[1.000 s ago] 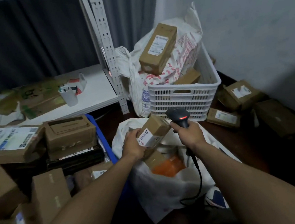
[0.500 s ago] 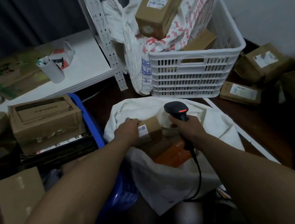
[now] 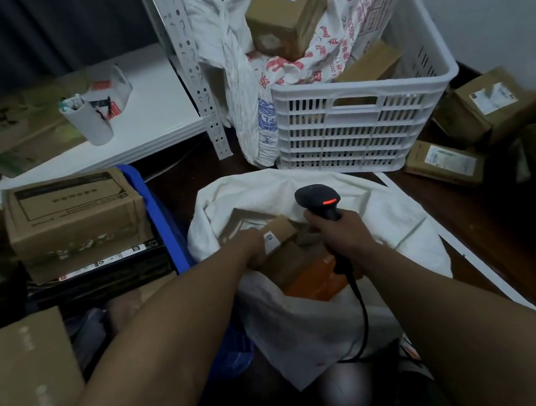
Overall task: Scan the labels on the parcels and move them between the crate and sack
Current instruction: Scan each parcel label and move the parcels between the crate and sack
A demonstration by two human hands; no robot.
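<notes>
White sack [image 3: 311, 327] holds parcels [image 3: 288, 262]; crate [image 3: 352, 129] holds box [image 3: 291, 10], printed bag [image 3: 367, 13].

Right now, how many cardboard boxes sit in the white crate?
2: a large labelled box atop the printed sack, a smaller box lower right. More may hide underneath.

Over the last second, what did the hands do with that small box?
The left hand lowered the small parcel from in front of the scanner down into the white sack, still gripping it. The right hand keeps holding the scanner; the white crate is unchanged.
</notes>
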